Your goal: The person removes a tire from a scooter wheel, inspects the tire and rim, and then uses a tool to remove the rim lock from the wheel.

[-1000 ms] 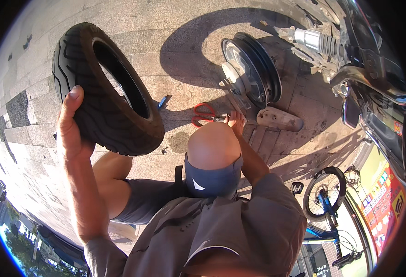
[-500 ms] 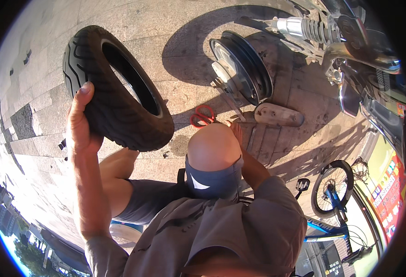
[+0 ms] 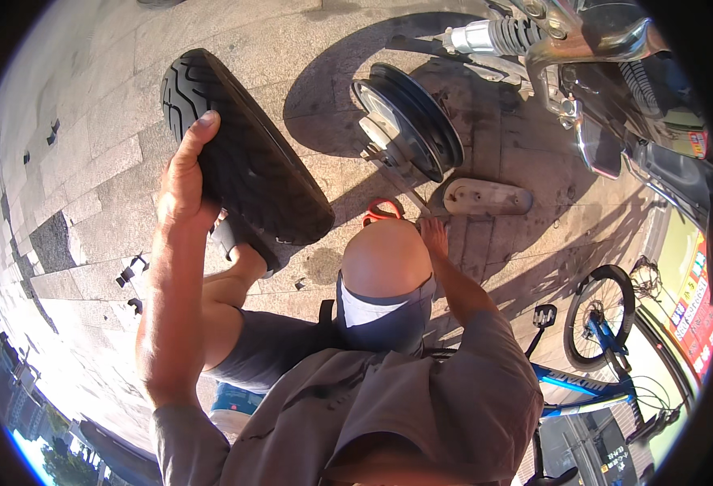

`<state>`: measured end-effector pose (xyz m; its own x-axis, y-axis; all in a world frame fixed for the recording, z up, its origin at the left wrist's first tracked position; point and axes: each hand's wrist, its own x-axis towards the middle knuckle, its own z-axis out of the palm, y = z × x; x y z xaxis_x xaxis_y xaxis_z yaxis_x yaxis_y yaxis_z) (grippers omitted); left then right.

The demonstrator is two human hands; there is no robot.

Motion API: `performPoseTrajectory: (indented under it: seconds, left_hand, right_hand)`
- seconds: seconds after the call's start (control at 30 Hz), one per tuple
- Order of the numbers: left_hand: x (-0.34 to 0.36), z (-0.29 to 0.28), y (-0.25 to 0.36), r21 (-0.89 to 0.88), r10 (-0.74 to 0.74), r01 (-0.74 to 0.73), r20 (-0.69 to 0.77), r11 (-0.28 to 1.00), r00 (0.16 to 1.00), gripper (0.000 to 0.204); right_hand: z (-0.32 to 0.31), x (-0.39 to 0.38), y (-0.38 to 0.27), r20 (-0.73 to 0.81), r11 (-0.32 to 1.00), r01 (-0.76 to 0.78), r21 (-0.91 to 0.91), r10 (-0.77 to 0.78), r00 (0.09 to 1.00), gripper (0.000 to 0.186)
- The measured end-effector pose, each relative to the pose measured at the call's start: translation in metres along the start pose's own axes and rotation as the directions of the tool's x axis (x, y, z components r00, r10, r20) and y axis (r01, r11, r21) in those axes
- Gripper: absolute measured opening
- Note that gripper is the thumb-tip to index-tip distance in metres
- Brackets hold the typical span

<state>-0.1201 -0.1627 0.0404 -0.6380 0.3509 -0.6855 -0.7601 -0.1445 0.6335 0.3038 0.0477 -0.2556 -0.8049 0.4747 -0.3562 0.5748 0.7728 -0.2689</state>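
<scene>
From where I stand, the left hand [image 3: 185, 182] is clamped on a black scooter tyre [image 3: 271, 182], thumb over the tread, holding it up to that hand's right. The right hand [image 3: 433, 235] is low beside the knee, near red-handled scissors [image 3: 382, 211]; I can't tell whether it grips anything. Ahead of it sits the hub-motor wheel rim [image 3: 421, 117], bare, so I'd judge tyre and rim separate, with no fitting begun. An oblong grey plate [image 3: 488, 198] lies just ahead and right of that hand.

Farther right, a blue bicycle [image 3: 552, 377] carries lettering on its frame, and a red shop sign [image 3: 697, 312] bears multicoloured writing. I make out no lettering on the tyre.
</scene>
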Motion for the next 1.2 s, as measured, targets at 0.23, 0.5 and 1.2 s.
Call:
performPoseTrajectory:
  seconds: [0.23,0.5,1.2]
  left_hand:
    - [0.01,0.015,-0.015,0.041,-0.036,0.031,0.116,0.999,0.993,0.057]
    - [0.022,-0.004,-0.032,0.039,-0.13,0.125,0.164,0.991,0.978,0.051]
    - [0.021,-0.067,0.0,0.528,0.251,-0.14,-0.143,0.837,0.957,0.079]
  right_hand:
    - [-0.159,0.091,-0.037,-0.568,0.875,0.137,0.464,0.175,0.804,0.031]
    - [-0.244,0.154,-0.091,-0.17,0.941,0.259,0.22,-0.225,0.96,0.094]
    - [-0.214,0.169,-0.095,-0.289,0.948,0.205,0.244,-0.131,0.948,0.084]
